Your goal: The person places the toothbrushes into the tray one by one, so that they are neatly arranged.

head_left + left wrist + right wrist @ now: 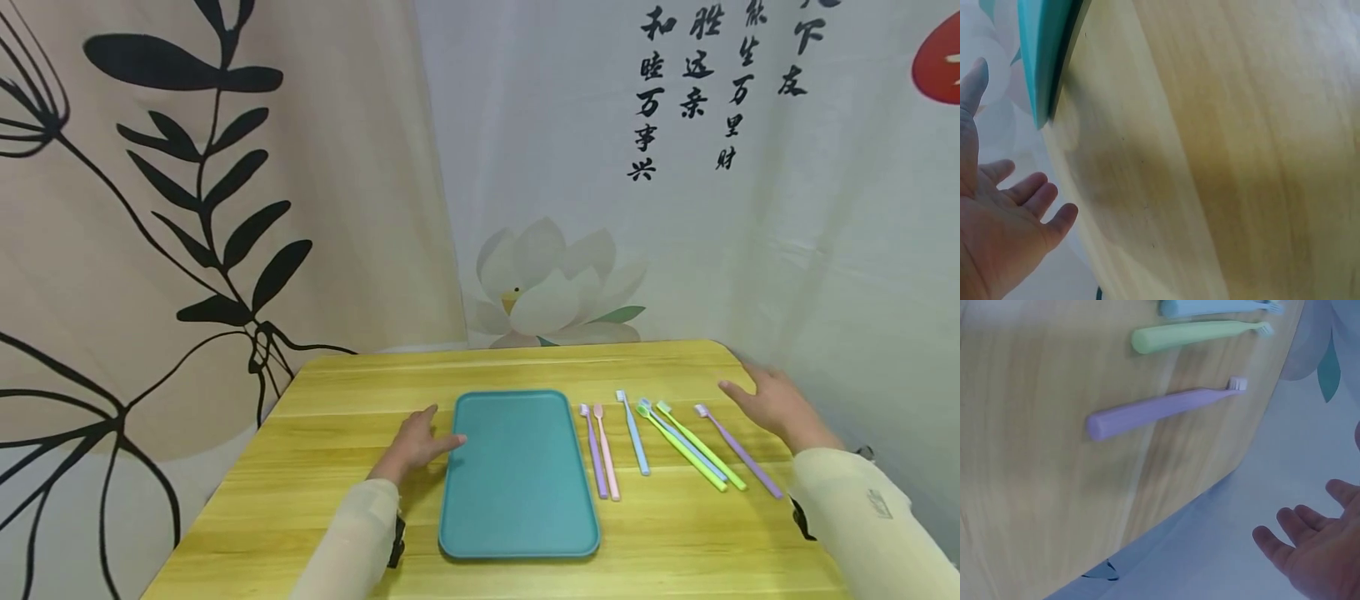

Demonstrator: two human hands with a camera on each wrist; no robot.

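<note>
My left hand (415, 447) is at the left long side of a teal rectangular tray (519, 479), fingers spread, thumb reaching to its rim. The left wrist view shows this hand (1004, 234) holding nothing, beside the tray's edge (1044, 56). Over the table's right edge, my right hand (776, 407) has its fingers apart and holds nothing. Nearest to it lies a purple toothbrush (742, 452), which also shows in the right wrist view, bristles up. Left of that, two green toothbrushes (705, 450) lie close against a blue toothbrush (678, 429), partly overlapping.
Between tray and cluster lie another blue toothbrush (634, 437), a pink toothbrush (607, 454) and a second purple toothbrush (594, 454), close to the tray's right rim. All rest on a wooden table (337, 467). A printed curtain (367, 208) hangs behind it.
</note>
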